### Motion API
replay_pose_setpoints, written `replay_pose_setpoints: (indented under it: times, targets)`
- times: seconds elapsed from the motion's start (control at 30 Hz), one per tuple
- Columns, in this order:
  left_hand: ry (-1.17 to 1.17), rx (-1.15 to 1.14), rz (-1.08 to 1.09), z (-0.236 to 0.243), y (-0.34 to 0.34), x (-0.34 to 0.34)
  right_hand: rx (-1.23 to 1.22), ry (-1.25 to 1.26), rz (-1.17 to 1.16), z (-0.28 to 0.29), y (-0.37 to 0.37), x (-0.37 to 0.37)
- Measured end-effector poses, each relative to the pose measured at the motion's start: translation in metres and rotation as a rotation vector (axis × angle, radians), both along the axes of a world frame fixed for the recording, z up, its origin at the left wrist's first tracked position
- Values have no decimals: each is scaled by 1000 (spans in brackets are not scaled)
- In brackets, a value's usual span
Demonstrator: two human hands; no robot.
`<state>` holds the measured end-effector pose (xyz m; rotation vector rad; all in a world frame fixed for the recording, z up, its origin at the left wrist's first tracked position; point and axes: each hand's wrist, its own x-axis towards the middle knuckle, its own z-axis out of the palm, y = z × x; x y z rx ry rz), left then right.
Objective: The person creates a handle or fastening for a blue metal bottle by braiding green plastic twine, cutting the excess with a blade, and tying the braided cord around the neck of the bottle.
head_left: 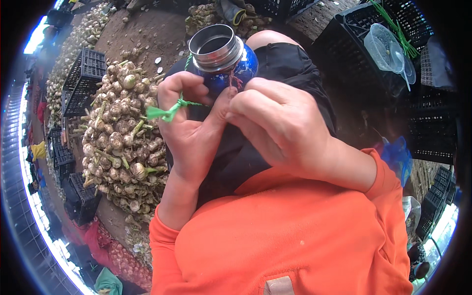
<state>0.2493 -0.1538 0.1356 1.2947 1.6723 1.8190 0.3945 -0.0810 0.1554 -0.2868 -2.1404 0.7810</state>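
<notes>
- Holding the blue metal bottle (231, 66) up in front of my chest, I have my left hand (194, 125) under its left side and my right hand (275, 123) against its right side; the steel mouth is open and has no cap on it.
- My left grip is closed: thumb and forefinger pinch the green string (169, 112), whose knotted end sticks out to the left, and the string seems to go up behind the neck of the bottle.
- My right grip is also closed, the fingertips pinching something small and reddish at the body of the bottle; I cannot tell exactly what it is.
- Both hands are busy with thin things, so I think the bottle itself is only pressed between them. If one pinch slips, it could drop onto my dark trousers (290, 73) or roll to the earth floor (147, 34).
- The mouth points up and a little away from me. If there is liquid inside, which I cannot see, tilting more could spill it.
- The string looks thin; a strong pull may break it or pull the knot out of my fingers.
- The heap of garlic bulbs (123, 137) lies just beside my left arm, and black plastic crates (83, 78) stand near; a falling bottle could hit them.
</notes>
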Motion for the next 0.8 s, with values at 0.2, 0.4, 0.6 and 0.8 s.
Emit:
replay_pose_setpoints:
  times: [0.2, 0.4, 0.6, 0.8]
  targets:
    - [62, -220, -19, 13, -18, 2, -89, -9, 66, 2, -21, -3]
    - [-684, -506, -253, 48, -17, 6, 165, -142, 51, -1, -22, 6]
    - [-401, -536, -30, 43, -11, 12, 342, -137, 47, -16, -15, 6]
    - [-447, -420, -18, 25, -34, -14, -73, -83, -367, -44, 80, 57]
